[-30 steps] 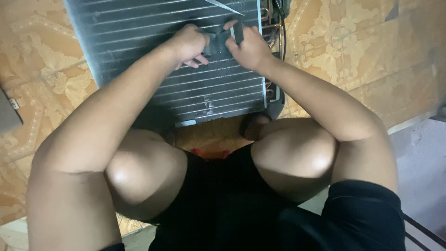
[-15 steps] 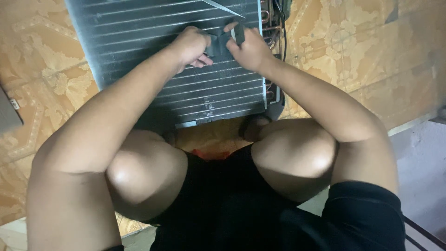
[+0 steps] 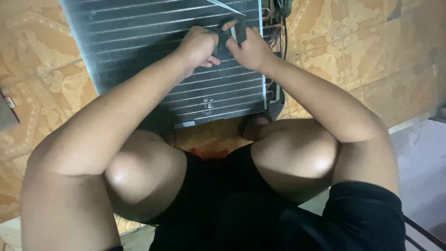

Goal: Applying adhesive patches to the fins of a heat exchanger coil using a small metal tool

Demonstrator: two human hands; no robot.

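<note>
In the upper middle of the frame both hands meet over a finned metal coil panel (image 3: 153, 56), a grey slab of fine horizontal ribs that lies flat on the patterned tan floor tiles (image 3: 353, 51). The left hand (image 3: 199, 45) is curled into a loose fist, its fingers closed on a small dark grey tool (image 3: 224, 41) that sits between the two hands. The right hand (image 3: 251, 49) is also curled, thumb and fingers pinched on the same tool from the other side, near the panel's right edge. Just right of that edge, at the top of the frame, copper tubes (image 3: 268, 14) and black wires (image 3: 281, 23) run down the panel's end. A pale scuffed patch (image 3: 207, 102) marks the fins lower down. The person squats, bare knees filling the centre of the frame, black shorts (image 3: 223, 204) below. At the left edge a grey flat object (image 3: 6, 114) shows only partly.
</note>
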